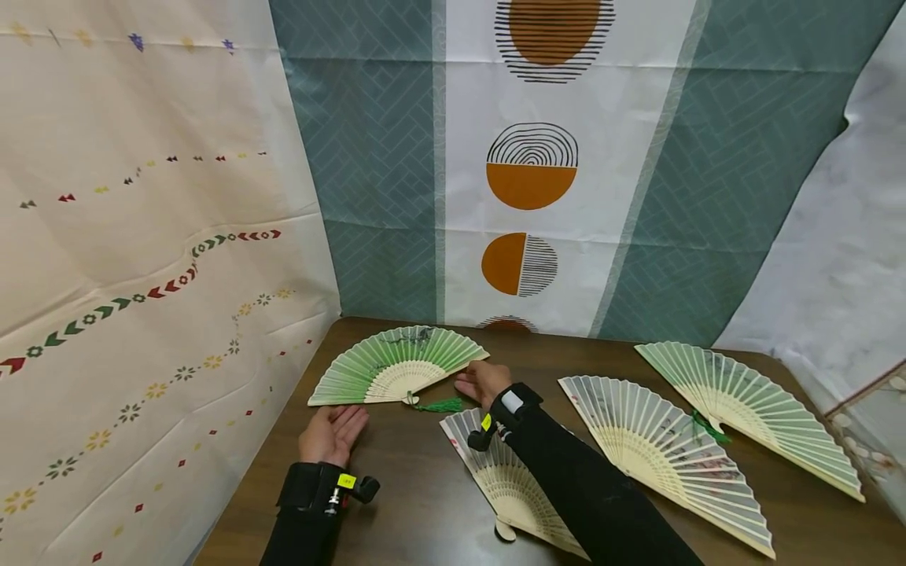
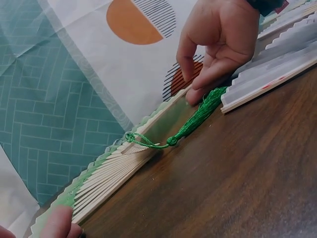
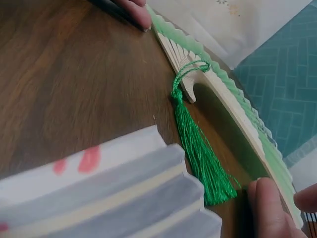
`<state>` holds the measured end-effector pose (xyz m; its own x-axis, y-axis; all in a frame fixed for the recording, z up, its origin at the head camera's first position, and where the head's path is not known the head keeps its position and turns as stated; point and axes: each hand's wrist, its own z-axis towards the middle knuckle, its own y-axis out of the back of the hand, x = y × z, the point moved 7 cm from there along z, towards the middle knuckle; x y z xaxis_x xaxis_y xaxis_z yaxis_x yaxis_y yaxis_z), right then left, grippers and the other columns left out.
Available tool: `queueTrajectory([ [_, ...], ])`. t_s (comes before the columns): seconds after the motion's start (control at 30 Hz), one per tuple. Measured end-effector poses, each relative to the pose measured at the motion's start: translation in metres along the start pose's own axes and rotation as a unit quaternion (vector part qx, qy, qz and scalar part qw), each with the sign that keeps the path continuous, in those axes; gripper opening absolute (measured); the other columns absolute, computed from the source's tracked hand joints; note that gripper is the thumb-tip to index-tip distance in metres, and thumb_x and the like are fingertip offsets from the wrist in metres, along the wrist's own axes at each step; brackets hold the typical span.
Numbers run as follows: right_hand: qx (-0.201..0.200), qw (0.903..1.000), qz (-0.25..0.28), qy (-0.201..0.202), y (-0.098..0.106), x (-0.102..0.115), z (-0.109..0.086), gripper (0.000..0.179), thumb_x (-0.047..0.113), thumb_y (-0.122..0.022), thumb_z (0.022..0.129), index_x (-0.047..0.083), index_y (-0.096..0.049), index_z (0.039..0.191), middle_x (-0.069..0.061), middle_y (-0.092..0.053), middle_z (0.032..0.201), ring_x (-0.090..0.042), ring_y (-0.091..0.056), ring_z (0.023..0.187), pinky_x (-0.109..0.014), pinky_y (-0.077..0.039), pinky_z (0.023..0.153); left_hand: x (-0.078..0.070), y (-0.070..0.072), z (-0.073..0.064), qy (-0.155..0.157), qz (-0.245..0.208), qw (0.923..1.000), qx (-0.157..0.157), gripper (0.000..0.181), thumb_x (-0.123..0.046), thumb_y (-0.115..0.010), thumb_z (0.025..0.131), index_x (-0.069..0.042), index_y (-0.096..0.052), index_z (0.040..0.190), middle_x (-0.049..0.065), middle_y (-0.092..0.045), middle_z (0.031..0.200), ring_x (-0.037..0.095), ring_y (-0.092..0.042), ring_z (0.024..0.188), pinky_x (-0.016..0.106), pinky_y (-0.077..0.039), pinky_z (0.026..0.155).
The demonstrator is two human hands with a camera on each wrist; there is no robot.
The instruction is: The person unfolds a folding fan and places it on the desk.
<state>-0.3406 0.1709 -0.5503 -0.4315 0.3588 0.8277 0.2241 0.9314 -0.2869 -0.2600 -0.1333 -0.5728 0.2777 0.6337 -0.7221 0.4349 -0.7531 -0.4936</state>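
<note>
A green pleated folding fan (image 1: 399, 365) lies spread at the back left of the table, with pale slatted ribs and a green tassel (image 1: 440, 406). At its left end my left hand (image 1: 330, 435) is turned palm up, its fingers extended right along the rim. My right hand (image 1: 485, 382) reaches to the opposite end. In the right wrist view a fingertip (image 3: 269, 203) of it lies on the near side of the fan's edge and another on the far side, with a gap showing. Beneath my right forearm a white fan (image 1: 510, 479) is partly hidden.
A second white fan (image 1: 665, 456) with pinkish marks lies spread right of my right arm. Beyond it, at the table's right side, is a pale green fan (image 1: 757, 405). Hanging cloths (image 1: 382, 157) stand behind the brown table (image 1: 403, 487) and along its left.
</note>
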Motion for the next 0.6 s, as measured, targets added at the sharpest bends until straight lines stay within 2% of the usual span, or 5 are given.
queueTrajectory([
  [0.1,0.005,0.9998,-0.018,0.005,0.004,0.007,-0.004,0.061,-0.001,-0.052,0.11,-0.02,-0.035,0.165,-0.045,-0.06,0.154,-0.048,-0.07,0.142,-0.045,-0.066,0.115,-0.001,-0.003,0.0,0.003,0.006,1.0,0.001,0.061,-0.024,-0.031,0.124,0.005,-0.02,0.177,0.019,-0.068,0.149,0.016,-0.077,0.123,0.039,-0.055,0.126],
  [0.23,0.005,0.9989,-0.044,0.017,0.013,0.018,-0.004,0.056,0.005,-0.053,0.112,-0.019,-0.043,0.162,-0.041,-0.063,0.153,-0.045,-0.071,0.143,-0.048,-0.062,0.122,-0.003,-0.008,-0.002,0.001,0.032,0.9995,0.0,0.063,-0.03,-0.028,0.124,0.002,-0.022,0.178,0.021,-0.039,0.179,0.018,-0.069,0.137,0.04,-0.05,0.132],
  [0.33,0.009,0.9966,-0.067,0.047,0.02,0.03,-0.003,0.046,0.008,-0.055,0.113,-0.017,-0.055,0.152,-0.035,-0.069,0.142,-0.041,-0.073,0.13,-0.044,-0.063,0.121,-0.004,-0.01,-0.004,-0.014,0.058,0.9981,-0.016,0.062,-0.032,-0.028,0.124,-0.001,-0.027,0.177,0.02,-0.043,0.179,0.015,-0.07,0.137,0.035,-0.055,0.129],
  [0.47,0.022,0.9857,-0.133,0.101,0.033,0.052,-0.007,0.044,0.014,-0.053,0.116,-0.014,-0.059,0.15,-0.033,-0.062,0.154,-0.041,-0.061,0.143,-0.053,-0.052,0.13,-0.011,-0.027,-0.012,-0.053,0.074,0.9953,-0.032,0.061,-0.033,-0.032,0.125,-0.002,-0.031,0.178,0.019,-0.043,0.181,0.019,-0.063,0.15,0.031,-0.055,0.128],
  [0.6,0.006,0.9567,-0.231,0.177,0.05,0.082,-0.021,0.045,0.018,-0.055,0.116,-0.005,-0.062,0.155,-0.027,-0.058,0.165,-0.043,-0.052,0.155,-0.061,-0.044,0.135,-0.025,-0.067,-0.023,-0.136,0.106,0.985,-0.007,0.055,-0.025,-0.038,0.124,0.002,-0.04,0.173,0.026,-0.048,0.176,0.032,-0.056,0.161,0.04,-0.05,0.135],
])
